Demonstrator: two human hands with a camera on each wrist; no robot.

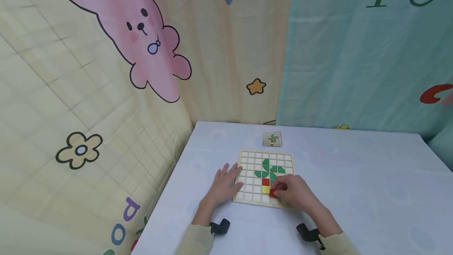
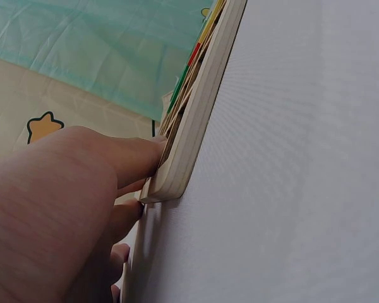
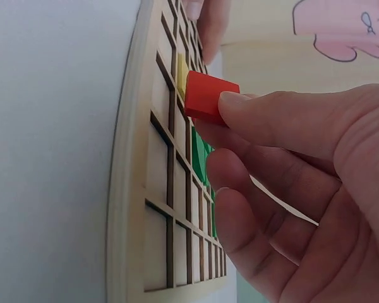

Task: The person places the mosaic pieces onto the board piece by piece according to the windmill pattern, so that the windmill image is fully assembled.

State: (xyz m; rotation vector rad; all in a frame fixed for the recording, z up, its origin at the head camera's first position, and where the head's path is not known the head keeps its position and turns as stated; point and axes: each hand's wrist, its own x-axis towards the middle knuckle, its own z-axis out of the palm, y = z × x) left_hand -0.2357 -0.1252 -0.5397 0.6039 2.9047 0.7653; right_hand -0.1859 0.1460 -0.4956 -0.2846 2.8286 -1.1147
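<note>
A wooden grid board (image 1: 247,192) lies on the table, its square cells partly filled with green rounded tiles (image 1: 262,174), one red tile (image 1: 266,182) and one yellow tile (image 1: 265,190). My right hand (image 1: 295,194) pinches a second red square tile (image 3: 208,96) between thumb and finger. In the right wrist view that tile is tilted at the board's face, beside the yellow tile (image 3: 182,76); whether it touches the board I cannot tell. My left hand (image 1: 223,186) rests at the board's left edge, fingers spread and thumb touching the frame.
Behind the board lies a small pattern card (image 1: 272,139) printed with a similar grid picture. The white table (image 1: 354,192) extends to the right. Curtains with printed figures hang behind and left of it. Each wrist carries a black camera mount (image 1: 220,226).
</note>
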